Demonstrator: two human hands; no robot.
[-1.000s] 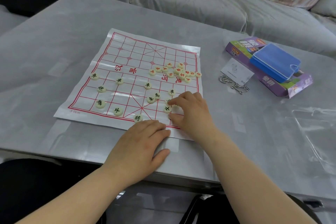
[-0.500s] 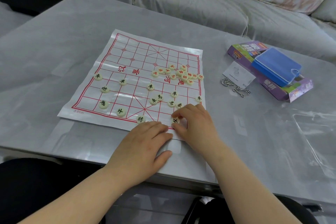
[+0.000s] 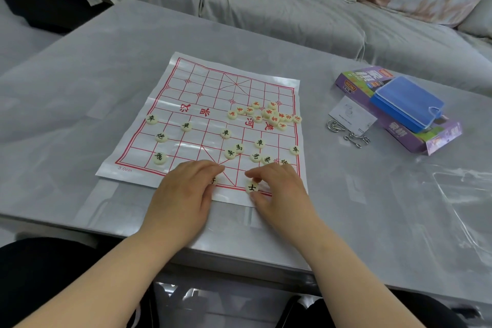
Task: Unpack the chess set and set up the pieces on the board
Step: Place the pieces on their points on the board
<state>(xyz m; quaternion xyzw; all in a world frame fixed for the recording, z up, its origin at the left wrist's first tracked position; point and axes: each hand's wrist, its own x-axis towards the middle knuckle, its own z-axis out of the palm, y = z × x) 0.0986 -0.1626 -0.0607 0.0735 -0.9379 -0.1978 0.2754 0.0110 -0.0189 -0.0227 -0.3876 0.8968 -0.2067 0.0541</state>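
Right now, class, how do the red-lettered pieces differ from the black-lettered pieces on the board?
The red-lettered pieces lie bunched in one heap by the river line on the right; the black-lettered pieces are spread out over the near half of the board. No hand touches the red-lettered pieces, while the right hand pinches a black-lettered piece. Both kinds are round cream discs.

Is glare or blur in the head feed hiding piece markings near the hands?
Head view: even light, sharp near the hands; the black piece pinched by the right hand reads clearly; far-corner sheen on the board hides nothing; the red pieces are hard to read at this size; the left hand half hides another piece.
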